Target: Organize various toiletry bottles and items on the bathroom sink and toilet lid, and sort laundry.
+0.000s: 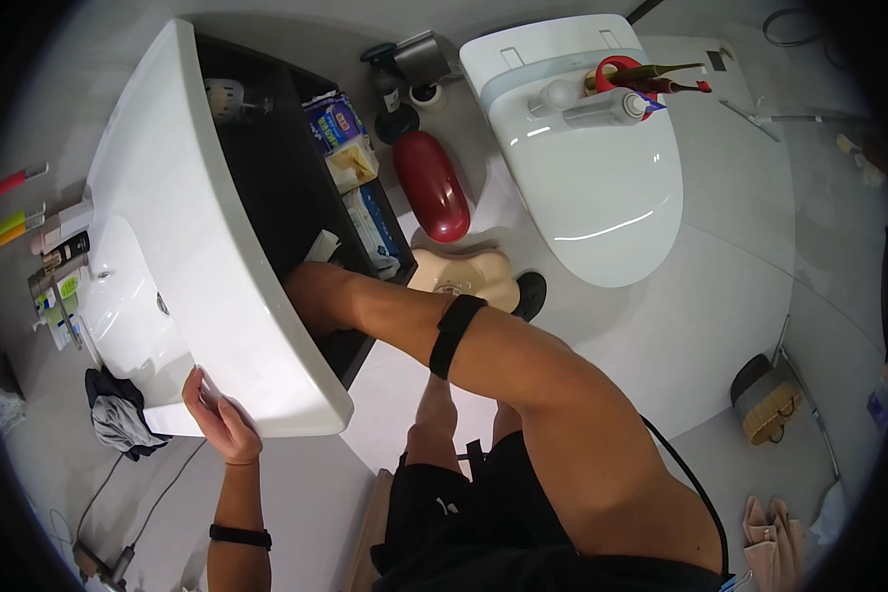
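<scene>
My left hand [226, 428] rests on the front corner of the white ceramic washbasin [281, 385], thumb and fingers apart, with nothing held. My right arm reaches into a dark pulled-out drawer [259, 185] beneath the basin's edge. Only the back of my right hand [312, 294] and the wrist show; the fingers are hidden inside. Beside that hand sits a small white item [322, 246]. Farther back in the drawer lies a whitish ridged object [226, 100]. Along its outer compartment are a purple-blue packet [333, 122], a yellowish tissue pack [352, 163] and a blue-and-white pack [374, 222].
A closed toilet [592, 200] carries a clear spray bottle [603, 109] and red items. On the floor stand a glossy red oval container [431, 186], a beige scalloped stool [481, 274] and a broom [769, 407]. A grey-black cloth [122, 418] hangs by the basin.
</scene>
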Demonstrator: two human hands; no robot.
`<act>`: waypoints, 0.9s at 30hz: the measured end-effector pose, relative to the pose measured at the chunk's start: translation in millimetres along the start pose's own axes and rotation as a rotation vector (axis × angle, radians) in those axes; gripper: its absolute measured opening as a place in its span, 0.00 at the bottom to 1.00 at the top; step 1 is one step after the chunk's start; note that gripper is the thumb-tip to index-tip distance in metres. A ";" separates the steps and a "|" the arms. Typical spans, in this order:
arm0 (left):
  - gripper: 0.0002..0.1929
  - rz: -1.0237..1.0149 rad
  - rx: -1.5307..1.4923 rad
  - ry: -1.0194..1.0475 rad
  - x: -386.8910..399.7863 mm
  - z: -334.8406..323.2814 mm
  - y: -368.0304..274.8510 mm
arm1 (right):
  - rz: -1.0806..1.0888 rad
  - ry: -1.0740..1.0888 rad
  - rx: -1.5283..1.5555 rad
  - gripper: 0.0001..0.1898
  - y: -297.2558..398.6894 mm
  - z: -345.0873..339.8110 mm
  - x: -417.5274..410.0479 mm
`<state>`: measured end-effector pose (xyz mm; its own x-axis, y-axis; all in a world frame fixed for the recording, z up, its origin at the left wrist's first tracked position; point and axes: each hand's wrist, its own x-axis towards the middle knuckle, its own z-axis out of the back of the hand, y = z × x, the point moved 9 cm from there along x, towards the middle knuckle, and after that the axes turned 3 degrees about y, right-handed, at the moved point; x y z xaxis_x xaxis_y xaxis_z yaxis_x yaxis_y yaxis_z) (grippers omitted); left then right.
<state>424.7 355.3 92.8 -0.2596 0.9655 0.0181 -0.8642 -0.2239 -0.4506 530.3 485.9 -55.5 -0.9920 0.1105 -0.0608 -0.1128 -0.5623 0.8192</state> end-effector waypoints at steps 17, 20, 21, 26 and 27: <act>0.27 -0.006 0.025 0.015 0.5 -5.5 -3.3 | -0.237 -0.315 -0.089 0.19 -93.3 12.0 -55.0; 0.27 0.014 0.024 -0.001 0.9 0.1 -4.1 | -0.254 -0.475 -0.025 0.13 -88.3 14.1 -61.2; 0.27 0.027 0.018 -0.003 1.3 4.5 -3.8 | -0.236 -0.481 -0.036 0.13 -83.8 13.7 -58.1; 0.28 0.037 -0.012 -0.071 -6.4 9.1 6.7 | -0.246 -0.448 0.048 0.15 -82.0 8.5 -48.2; 0.28 0.006 0.028 -0.075 -5.3 7.4 4.6 | -0.290 -0.446 0.133 0.17 -85.6 11.6 -58.1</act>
<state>419.0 348.2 97.2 -0.2954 0.9518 0.0824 -0.8738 -0.2343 -0.4260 598.3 537.1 -115.5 -0.7978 0.5988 -0.0707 -0.3412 -0.3518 0.8717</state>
